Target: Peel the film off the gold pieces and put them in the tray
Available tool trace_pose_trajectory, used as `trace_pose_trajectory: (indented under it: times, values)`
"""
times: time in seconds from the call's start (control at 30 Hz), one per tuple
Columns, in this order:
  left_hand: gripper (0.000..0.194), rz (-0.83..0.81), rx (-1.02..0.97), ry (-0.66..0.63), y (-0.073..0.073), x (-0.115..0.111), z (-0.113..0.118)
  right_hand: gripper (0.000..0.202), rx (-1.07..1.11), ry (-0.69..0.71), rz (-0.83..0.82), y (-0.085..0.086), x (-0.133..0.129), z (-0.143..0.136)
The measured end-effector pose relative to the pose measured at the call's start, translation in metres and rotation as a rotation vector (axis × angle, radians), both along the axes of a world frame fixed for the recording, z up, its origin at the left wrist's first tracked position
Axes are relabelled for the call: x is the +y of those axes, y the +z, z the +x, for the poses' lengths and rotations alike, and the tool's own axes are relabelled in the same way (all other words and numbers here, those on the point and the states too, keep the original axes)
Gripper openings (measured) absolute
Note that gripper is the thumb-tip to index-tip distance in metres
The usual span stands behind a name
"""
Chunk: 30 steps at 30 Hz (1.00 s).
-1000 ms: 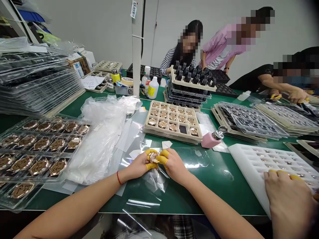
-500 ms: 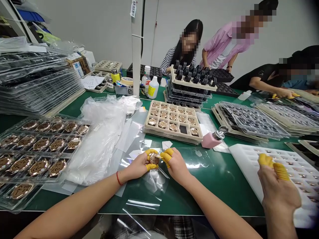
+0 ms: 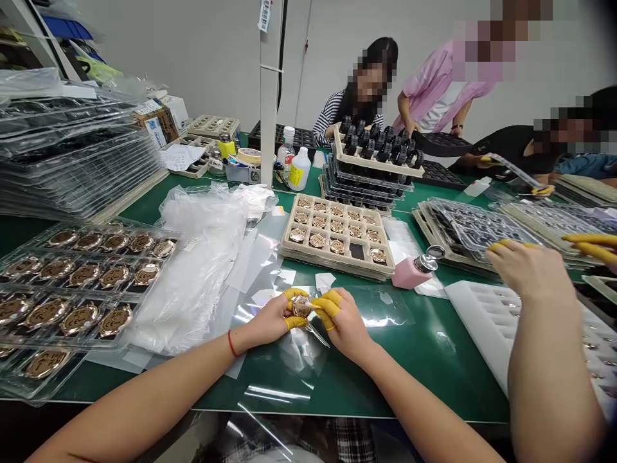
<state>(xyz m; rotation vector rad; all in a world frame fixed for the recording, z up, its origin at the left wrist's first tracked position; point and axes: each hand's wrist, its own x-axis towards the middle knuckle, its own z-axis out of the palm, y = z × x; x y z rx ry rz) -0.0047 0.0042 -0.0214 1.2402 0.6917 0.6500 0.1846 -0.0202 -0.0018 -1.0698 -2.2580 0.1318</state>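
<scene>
Another's hand (image 3: 533, 270) shifts toward the worktop's (image 3: 448, 373) far edge; our left hand (image 3: 270, 321) pinches the case (image 3: 301, 308), our right hand (image 3: 348, 326), bunched, at its right rim, hold unclear.

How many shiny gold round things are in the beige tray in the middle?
14 gold round things in the beige tray: five in the back row, five in the middle, four in front. Trays stacked underneath may hide more.

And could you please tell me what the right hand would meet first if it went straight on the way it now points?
The right hand would probably first meet the round watch case held in the left hand, though depth and any contact there are hard to judge.
</scene>
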Motion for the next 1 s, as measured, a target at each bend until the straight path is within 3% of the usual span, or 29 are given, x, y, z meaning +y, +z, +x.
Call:
trace_pose_trajectory:
  times: [0.17, 0.33, 0.63, 0.8, 1.0]
  values:
    - [0.036, 0.038, -0.002, -0.024, 0.004, -0.001, 0.001, 0.023, -0.196, 0.007, 0.035, 0.003, 0.005, -0.013]
    - [0.040, -0.045, -0.028, -0.005, 0.002, 0.000, 0.001, 0.025, -0.283, 0.028, 0.118, 0.001, 0.002, -0.008]
    - [0.044, -0.087, -0.042, -0.013, 0.001, 0.000, 0.001, 0.027, -0.191, 0.046, 0.061, -0.003, -0.009, 0.000]
    - [0.045, -0.068, -0.029, -0.020, 0.004, -0.001, 0.000, 0.033, -0.029, -0.027, -0.001, -0.001, -0.007, 0.001]
    - [0.041, -0.021, -0.006, -0.041, 0.006, 0.000, 0.000, 0.029, -0.189, -0.010, 0.041, 0.002, -0.006, -0.011]
